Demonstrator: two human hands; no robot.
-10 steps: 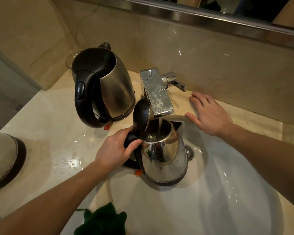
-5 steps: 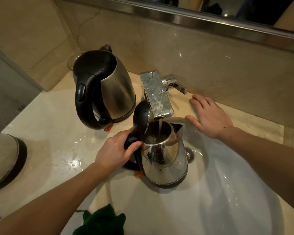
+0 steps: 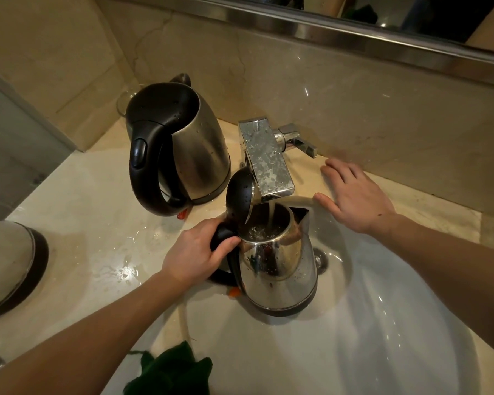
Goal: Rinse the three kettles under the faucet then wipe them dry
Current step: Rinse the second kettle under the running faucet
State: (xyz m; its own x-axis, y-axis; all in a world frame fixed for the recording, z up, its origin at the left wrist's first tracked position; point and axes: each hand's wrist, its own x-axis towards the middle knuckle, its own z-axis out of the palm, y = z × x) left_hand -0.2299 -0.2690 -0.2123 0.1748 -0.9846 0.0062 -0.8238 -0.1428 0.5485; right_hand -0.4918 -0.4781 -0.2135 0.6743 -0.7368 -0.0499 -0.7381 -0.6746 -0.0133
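Our left hand (image 3: 195, 252) grips the small kettle (image 3: 280, 269) mid-frame — its body just right of it. Right hand (image 3: 357, 195) flat on the sink (image 3: 396, 309) rim; basin open lower right.

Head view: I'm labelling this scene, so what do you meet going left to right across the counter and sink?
A kettle at the left edge → closed kettle → open-lidded kettle → right hand. The faucet, left hand and green cloth overlap these, so they are left out.
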